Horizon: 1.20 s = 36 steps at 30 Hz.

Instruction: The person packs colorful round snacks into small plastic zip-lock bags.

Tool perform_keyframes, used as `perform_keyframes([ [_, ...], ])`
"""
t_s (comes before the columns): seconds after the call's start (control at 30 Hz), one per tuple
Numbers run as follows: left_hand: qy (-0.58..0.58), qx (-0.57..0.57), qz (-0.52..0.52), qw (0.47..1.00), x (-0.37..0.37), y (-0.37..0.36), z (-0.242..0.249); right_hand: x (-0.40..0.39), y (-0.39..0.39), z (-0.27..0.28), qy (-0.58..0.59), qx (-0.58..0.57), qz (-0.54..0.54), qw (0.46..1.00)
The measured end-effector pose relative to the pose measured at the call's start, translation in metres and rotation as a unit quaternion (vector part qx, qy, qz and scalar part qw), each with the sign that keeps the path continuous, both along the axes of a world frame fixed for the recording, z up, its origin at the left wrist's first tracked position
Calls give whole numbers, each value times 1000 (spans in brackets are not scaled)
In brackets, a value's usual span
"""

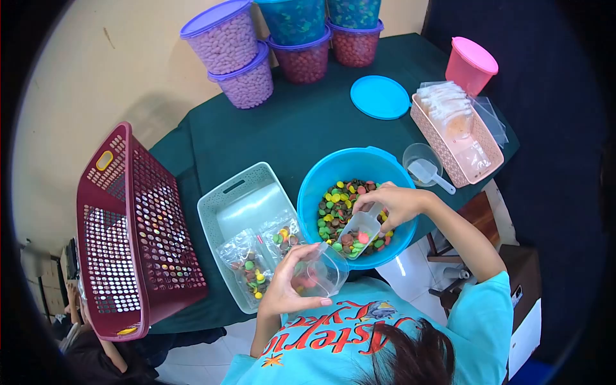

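Illumination is bright, even and diffuse, apparently from overhead. Soft shadows fall beside the maroon perforated plastic basket [135, 231] at 9 o'clock. Mild glare marks the round blue plastic tub [321, 186] rim. Fisheye distortion bends edges; a black vignette surrounds the circular frame. Focus is slightly soft throughout.
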<state>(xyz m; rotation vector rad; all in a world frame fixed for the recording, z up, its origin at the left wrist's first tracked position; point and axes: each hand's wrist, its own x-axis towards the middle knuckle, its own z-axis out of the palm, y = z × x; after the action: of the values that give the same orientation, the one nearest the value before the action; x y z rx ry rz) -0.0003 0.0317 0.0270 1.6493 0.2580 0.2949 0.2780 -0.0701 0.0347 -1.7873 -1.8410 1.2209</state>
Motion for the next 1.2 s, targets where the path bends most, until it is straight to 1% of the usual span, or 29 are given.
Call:
perform_keyframes([
  [0.1, 3, 20, 46, 999, 5, -2, 5, 5, 2, 15, -12, 28, -1, 1000],
  [0.13, -2, 21, 56, 998, 7, -3, 5, 7, 2, 21, -21, 65, -11, 998],
  [0.17, 5, 33, 81, 996, 8, -5, 5, 12, 2, 23, -25, 66, 0, 998],
  [0.23, 7, 45, 120, 992, 12, -6, 7, 22, 8, 30, 88, 76, -40, 992],
  [0.27, 7, 102, 131, 986, 15, -6, 9, 24, 9, 41, 46, 105, -24, 993],
  [0.3, 9, 158, 144, 977, 17, -7, 11, 26, 12, 54, 43, 105, -8, 994],
  [0.33, 7, 158, 161, 974, 20, -9, 13, 27, 14, 66, -2, 118, -5, 993],
  [0.37, 18, 185, 179, 966, 24, -11, 16, 29, 18, 75, -47, 132, -1, 990],
  [0.4, 31, 212, 197, 957, 27, -14, 19, 32, 21, 80, -45, 167, 9, 985],
  [0.43, 31, 210, 216, 953, 31, -17, 22, 31, 26, 90, -45, 167, 28, 985],
  [0.5, 33, 203, 240, 949, 37, -24, 28, 21, 33, 115, -147, 176, 96, 969],
  [0.53, 36, 200, 258, 945, 41, -27, 30, 11, 34, 123, -183, 212, 122, 952],
  [0.57, 25, 221, 262, 939, 45, -31, 30, -1, 35, 129, -179, 213, 140, 950],
  [0.6, 15, 242, 264, 934, 48, -34, 31, -14, 34, 134, -239, 241, 176, 924],
  [0.63, 21, 239, 278, 930, 51, -37, 31, -26, 33, 137, -297, 269, 210, 892],
  [0.7, 0, 257, 291, 922, 56, -43, 30, -49, 26, 137, -375, 309, 246, 839],
  [0.73, 5, 208, 307, 929, 56, -47, 31, -55, 23, 136, -384, 330, 239, 828],
  [0.77, 10, 205, 317, 926, 55, -48, 31, -55, 21, 137, -378, 332, 250, 827],
  [0.83, -14, 230, 340, 912, 53, -53, 29, -54, 17, 142, -408, 381, 217, 800],
  [0.87, -8, 202, 365, 909, 52, -57, 27, -48, 16, 145, -395, 397, 190, 806],
  [0.9, -4, 200, 377, 904, 51, -59, 24, -42, 16, 151, -389, 401, 202, 804],
  [0.97, -3, 196, 411, 890, 49, -63, 19, -29, 16, 161, -363, 385, 123, 840],
  [1.0, -1, 190, 421, 887, 47, -65, 18, -22, 17, 157, -358, 387, 131, 839],
  [1.07, -5, 178, 440, 880, 46, -68, 16, -6, 21, 138, -328, 309, 141, 882],
  [1.13, -12, 166, 456, 875, 46, -70, 17, 7, 26, 106, -310, 218, 191, 905],
  [1.17, 2, 168, 457, 873, 47, -70, 19, 11, 27, 90, -310, 219, 195, 904],
  [1.2, 17, 169, 458, 872, 47, -71, 21, 14, 27, 73, -292, 168, 206, 919],
])
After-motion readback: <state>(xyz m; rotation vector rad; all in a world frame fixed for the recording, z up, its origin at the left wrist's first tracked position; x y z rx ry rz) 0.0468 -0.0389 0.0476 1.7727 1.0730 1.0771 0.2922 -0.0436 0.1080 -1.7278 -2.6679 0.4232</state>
